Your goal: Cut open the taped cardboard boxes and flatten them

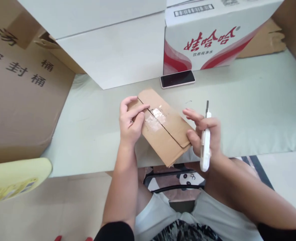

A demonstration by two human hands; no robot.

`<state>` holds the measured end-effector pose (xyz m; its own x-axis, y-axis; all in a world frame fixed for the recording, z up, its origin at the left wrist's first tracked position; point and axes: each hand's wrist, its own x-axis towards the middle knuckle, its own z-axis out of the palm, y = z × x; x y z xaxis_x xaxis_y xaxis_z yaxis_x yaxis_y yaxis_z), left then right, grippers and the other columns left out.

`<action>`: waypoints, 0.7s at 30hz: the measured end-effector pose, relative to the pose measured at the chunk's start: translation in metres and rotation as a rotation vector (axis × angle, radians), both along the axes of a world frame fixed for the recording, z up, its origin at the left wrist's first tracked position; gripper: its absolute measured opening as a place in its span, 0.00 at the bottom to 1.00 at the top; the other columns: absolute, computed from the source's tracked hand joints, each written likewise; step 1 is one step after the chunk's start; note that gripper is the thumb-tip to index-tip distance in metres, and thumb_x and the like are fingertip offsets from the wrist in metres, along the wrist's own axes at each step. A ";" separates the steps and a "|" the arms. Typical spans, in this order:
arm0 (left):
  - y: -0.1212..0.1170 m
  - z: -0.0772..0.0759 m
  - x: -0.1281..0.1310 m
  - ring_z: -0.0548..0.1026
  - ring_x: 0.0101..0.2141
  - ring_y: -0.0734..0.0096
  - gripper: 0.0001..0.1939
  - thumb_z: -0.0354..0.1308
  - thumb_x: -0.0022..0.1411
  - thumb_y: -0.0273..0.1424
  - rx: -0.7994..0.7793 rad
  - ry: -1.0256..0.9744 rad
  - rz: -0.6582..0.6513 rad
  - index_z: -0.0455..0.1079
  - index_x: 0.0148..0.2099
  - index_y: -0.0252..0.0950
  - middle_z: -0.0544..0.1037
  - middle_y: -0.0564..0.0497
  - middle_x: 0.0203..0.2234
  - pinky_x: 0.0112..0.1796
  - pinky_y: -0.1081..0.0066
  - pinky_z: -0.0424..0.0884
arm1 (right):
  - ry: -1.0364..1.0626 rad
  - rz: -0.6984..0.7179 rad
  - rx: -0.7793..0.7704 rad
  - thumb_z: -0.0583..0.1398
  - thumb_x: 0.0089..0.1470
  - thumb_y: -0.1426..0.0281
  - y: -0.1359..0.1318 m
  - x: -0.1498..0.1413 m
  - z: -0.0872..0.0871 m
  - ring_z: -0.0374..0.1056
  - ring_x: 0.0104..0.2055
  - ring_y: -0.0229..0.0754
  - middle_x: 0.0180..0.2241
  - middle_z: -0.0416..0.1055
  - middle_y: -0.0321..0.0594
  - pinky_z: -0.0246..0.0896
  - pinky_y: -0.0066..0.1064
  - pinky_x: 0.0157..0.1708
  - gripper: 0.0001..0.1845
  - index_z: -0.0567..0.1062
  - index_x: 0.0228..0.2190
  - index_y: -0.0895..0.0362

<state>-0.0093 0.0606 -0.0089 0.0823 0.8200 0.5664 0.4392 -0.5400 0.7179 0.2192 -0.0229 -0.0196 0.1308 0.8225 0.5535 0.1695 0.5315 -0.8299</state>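
Observation:
A small brown cardboard box [163, 140] lies tilted over the front of the covered table, its top seam crossed by shiny clear tape [156, 119]. My left hand [132, 118] grips the box's left end, with the index finger stretched along the seam. In my right hand [208, 132] is a white utility knife [205, 147], held upright with its dark blade pointing away from me. The fingertips of that hand are close to the box's right corner; whether they touch it I cannot tell.
A phone [178, 79] lies beyond the box, before a white-and-red carton [203, 47] and a plain white carton [112, 53]. A large brown carton [19, 97] stands left, near a yellow rounded object [17, 177]. Pale cloth [250, 110] covers the table.

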 end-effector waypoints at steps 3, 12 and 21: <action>0.002 -0.003 0.008 0.73 0.57 0.57 0.13 0.58 0.68 0.35 -0.025 -0.069 0.043 0.85 0.43 0.44 0.72 0.46 0.52 0.63 0.54 0.68 | 0.147 -0.058 -0.148 0.59 0.65 0.57 -0.003 -0.003 -0.015 0.75 0.57 0.50 0.55 0.79 0.44 0.67 0.52 0.56 0.13 0.60 0.41 0.47; 0.000 0.003 0.002 0.72 0.56 0.58 0.15 0.58 0.60 0.27 -0.070 -0.112 0.085 0.85 0.41 0.46 0.73 0.48 0.51 0.65 0.53 0.66 | 0.284 0.148 -0.273 0.54 0.64 0.44 0.011 0.006 -0.029 0.72 0.62 0.53 0.52 0.82 0.43 0.59 0.57 0.65 0.20 0.61 0.39 0.47; 0.011 0.015 -0.008 0.73 0.55 0.58 0.17 0.57 0.54 0.26 -0.178 -0.081 0.107 0.86 0.37 0.45 0.75 0.48 0.49 0.62 0.55 0.68 | 0.240 0.033 -0.703 0.63 0.54 0.57 0.025 0.013 -0.023 0.73 0.61 0.54 0.49 0.79 0.45 0.65 0.50 0.57 0.18 0.59 0.35 0.49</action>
